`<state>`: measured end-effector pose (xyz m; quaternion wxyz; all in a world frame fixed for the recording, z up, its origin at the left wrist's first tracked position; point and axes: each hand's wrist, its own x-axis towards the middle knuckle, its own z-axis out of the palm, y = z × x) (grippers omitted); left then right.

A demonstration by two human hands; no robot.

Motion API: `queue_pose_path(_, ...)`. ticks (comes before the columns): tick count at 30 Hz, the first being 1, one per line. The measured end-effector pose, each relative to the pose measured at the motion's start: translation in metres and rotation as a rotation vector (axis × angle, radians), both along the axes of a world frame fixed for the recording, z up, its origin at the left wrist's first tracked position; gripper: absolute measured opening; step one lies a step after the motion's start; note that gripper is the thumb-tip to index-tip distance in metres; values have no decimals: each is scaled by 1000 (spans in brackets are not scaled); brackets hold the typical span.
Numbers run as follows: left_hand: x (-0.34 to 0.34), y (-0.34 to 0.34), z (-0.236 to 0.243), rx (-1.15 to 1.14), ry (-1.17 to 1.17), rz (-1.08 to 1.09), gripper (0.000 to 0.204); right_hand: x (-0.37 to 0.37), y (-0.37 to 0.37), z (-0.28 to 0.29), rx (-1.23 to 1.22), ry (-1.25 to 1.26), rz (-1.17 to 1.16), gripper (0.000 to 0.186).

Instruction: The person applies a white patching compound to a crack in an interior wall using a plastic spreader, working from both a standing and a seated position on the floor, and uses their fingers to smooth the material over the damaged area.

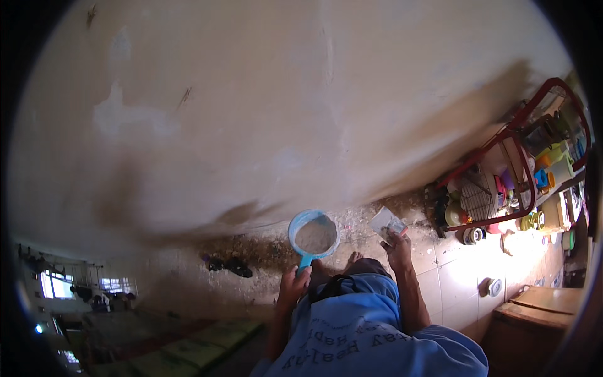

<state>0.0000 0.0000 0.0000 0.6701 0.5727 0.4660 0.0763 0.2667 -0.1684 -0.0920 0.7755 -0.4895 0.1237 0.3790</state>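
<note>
My left hand (291, 286) is closed around the handle of a light blue dipper (302, 220). Inside the dipper lies a greyish, plaster-like material (316, 237); whether it is wet or dry I cannot tell. In my right hand (397, 251) is a scraper (382, 221) with a broad pale blade and a bit of red at its grip. Grey smears mark the blade, which points away from me toward the foot of the wall. The wall (264, 113) fills the upper view, beige with whitish patches, and neither the dipper nor the scraper appears to touch it.
A red-framed rack (531, 188) with bowls, cups and wire shelving stands at the right. Dark footwear-like items (235, 266) lie along the wall's foot at left. Speckled debris covers the tiled floor (449, 286) near the wall. A wooden cabinet (534, 317) is at lower right.
</note>
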Motion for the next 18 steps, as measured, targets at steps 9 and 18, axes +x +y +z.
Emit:
queue_pose_path(9,13,-11,-1,127,-4,-12,33,38,45,77,-3,-500,218,24)
queue_pose_path(18,-2,-6,-8,-57,106,128,30,16,87,23,134,-67,62,21)
